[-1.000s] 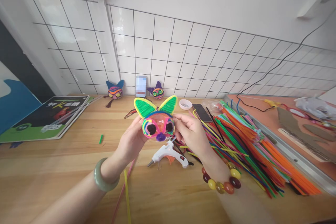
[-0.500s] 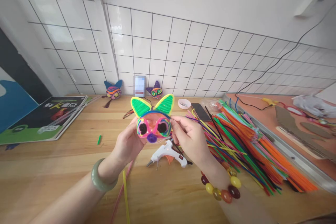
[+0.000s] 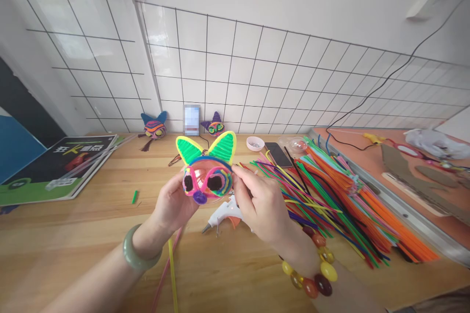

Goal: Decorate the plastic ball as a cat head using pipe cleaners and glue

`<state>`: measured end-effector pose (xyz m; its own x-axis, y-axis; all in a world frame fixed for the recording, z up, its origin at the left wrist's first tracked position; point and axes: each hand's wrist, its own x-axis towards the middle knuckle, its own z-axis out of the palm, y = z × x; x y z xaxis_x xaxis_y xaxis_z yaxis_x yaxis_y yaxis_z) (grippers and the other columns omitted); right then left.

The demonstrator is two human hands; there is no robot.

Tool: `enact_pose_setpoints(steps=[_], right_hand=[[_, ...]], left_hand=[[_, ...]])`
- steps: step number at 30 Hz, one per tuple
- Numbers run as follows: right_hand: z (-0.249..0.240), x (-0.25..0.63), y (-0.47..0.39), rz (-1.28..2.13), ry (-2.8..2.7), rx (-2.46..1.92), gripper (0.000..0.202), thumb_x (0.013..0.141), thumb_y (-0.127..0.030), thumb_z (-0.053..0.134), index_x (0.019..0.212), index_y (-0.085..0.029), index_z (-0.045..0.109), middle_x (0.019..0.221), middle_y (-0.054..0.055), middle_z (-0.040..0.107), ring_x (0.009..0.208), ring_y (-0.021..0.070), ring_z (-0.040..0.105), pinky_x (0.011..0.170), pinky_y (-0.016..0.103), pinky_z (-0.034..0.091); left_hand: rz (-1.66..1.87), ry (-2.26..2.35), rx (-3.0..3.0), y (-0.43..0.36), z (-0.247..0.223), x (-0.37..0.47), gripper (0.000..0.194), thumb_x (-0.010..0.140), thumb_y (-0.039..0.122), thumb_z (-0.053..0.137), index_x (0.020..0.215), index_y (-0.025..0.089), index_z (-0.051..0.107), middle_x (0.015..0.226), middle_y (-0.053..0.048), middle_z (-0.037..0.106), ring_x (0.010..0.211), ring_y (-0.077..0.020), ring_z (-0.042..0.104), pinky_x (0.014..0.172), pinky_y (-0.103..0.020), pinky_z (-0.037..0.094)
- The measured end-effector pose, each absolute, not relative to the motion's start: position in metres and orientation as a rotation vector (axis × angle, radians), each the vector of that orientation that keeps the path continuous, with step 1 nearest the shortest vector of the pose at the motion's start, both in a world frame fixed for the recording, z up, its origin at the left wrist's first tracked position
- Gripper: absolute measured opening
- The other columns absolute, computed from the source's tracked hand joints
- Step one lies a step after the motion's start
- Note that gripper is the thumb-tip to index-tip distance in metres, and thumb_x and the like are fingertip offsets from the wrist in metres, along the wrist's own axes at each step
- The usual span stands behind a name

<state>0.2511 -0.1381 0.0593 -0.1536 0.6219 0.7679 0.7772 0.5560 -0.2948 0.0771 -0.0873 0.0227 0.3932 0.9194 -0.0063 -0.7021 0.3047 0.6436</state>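
Observation:
Between both hands is a pipe-cleaner animal head (image 3: 210, 164) with green, yellow-edged ears, pink-rimmed black eyes and a purple nose. Its face is turned somewhat to the left, and a clear, shiny surface shows between the eyes. My left hand (image 3: 172, 208) is closed on its left side, some fingers hidden behind it. My right hand (image 3: 262, 203) pinches the right edge beside the ear with thumb and forefinger. Below the head, a white glue gun (image 3: 223, 212) stands on the table, its handle mostly covered by my right hand.
Many coloured pipe cleaners (image 3: 352, 210) spread over the right side. Behind them are a dark phone (image 3: 279, 155) and a pink bowl (image 3: 255, 144). Two finished animal heads, one blue-eared (image 3: 154, 125) and one purple-eared (image 3: 214, 124), rest near the wall. A book (image 3: 79, 156) lies left.
The animal head has turned, its face swinging to the left. My right hand has rotated with it and now covers more of the glue gun. The camera view has shifted slightly.

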Motion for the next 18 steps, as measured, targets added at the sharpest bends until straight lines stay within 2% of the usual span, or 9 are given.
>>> enact_pose_setpoints(steps=[8, 13, 16, 18], right_hand=[[0.064, 0.25, -0.139, -0.341, -1.927, -1.09, 0.035, 0.091, -0.009, 0.039, 0.109, -0.001, 0.068, 0.059, 0.007, 0.068, 0.049, 0.0171, 0.06, 0.049, 0.029, 0.041], [0.061, 0.253, -0.135, -0.308, -1.95, -1.118, 0.037, 0.09, -0.01, 0.038, 0.113, -0.003, 0.067, 0.063, 0.007, 0.07, 0.052, 0.0174, 0.061, 0.051, 0.029, 0.042], [0.058, 0.257, -0.129, -0.175, -1.933, -1.132, 0.038, 0.09, -0.011, 0.039, 0.115, -0.008, 0.067, 0.071, 0.008, 0.072, 0.055, 0.0163, 0.062, 0.053, 0.027, 0.044], [0.057, 0.262, -0.124, 0.016, -1.921, -1.154, 0.039, 0.09, -0.011, 0.039, 0.118, -0.011, 0.066, 0.067, 0.004, 0.069, 0.054, 0.0151, 0.06, 0.054, 0.026, 0.044]], left_hand=[[1.132, 0.4, 0.626, -0.087, 0.025, 0.079, 0.025, 0.083, 0.026, 0.053, 0.083, 0.015, 0.076, 0.084, -0.007, 0.076, 0.086, -0.0241, 0.07, 0.079, -0.035, 0.059], [1.167, 0.404, 0.673, -0.086, 0.024, 0.079, 0.019, 0.083, 0.026, 0.057, 0.083, 0.016, 0.073, 0.093, -0.007, 0.076, 0.09, -0.0239, 0.069, 0.079, -0.035, 0.058], [1.217, 0.374, 0.721, -0.088, 0.026, 0.08, 0.019, 0.085, 0.027, 0.059, 0.095, 0.019, 0.073, 0.098, -0.005, 0.074, 0.092, -0.0219, 0.068, 0.077, -0.032, 0.056], [1.237, 0.345, 0.763, -0.091, 0.029, 0.082, 0.022, 0.087, 0.028, 0.06, 0.105, 0.022, 0.071, 0.103, -0.004, 0.074, 0.095, -0.0206, 0.067, 0.077, -0.03, 0.056]])
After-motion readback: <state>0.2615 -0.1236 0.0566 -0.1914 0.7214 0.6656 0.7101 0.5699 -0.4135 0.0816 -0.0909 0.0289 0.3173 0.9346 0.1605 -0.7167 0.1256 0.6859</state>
